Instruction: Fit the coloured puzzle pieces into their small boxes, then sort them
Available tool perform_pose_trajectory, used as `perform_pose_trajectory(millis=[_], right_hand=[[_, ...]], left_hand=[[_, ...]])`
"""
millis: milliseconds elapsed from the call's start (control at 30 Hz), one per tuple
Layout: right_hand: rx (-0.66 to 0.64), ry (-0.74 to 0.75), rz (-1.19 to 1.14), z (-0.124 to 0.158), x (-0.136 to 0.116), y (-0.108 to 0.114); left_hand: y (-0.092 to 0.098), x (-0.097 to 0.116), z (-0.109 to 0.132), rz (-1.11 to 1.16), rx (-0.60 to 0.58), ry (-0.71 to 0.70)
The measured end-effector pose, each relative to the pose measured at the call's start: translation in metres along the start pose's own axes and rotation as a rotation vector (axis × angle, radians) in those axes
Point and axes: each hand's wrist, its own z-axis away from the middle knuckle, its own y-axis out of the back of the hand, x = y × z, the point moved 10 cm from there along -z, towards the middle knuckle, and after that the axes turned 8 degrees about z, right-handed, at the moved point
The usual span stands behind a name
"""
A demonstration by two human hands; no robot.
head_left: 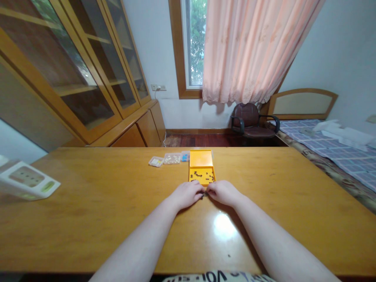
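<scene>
Both hands meet low over the table, just in front of an open yellow box (201, 158). My left hand (189, 194) has its fingers curled together at a small cluster of dark pieces (203, 194). From the other side, my right hand (223, 192) pinches at the same cluster. The fingers hide most of what they grip. Small dark brown pieces (199, 175) lie scattered in the near half of the yellow box; its far half is the raised or laid-back lid.
Left of the box stand clear containers: one with blue pieces (185, 157), one with pale pieces (172, 158), and a smaller one (156, 161). A tiny dark piece (229, 255) lies near the table's front edge. A white device (29, 179) stands at the left.
</scene>
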Motion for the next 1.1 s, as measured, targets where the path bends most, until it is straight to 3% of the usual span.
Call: perform_pose_trajectory(millis=[267, 467, 633, 900, 1100], right_hand=[[0.056, -0.033, -0.096, 0.000, 0.006, -0.002], [0.294, -0.250, -0.211, 0.006, 0.040, 0.015], [0.288, -0.336, -0.233, 0.006, 0.052, 0.013], [0.059, 0.011, -0.248, 0.003, 0.008, 0.003], [-0.004, 0.078, -0.245, 0.002, 0.000, -0.005]], left_hand=[[-0.003, -0.003, -0.001, 0.008, 0.010, 0.021], [0.000, 0.000, -0.001, -0.014, 0.015, 0.014], [-0.003, -0.003, -0.001, -0.028, -0.018, 0.028], [0.001, -0.003, -0.001, -0.020, 0.011, 0.035], [0.007, -0.005, -0.001, -0.031, 0.055, 0.062]])
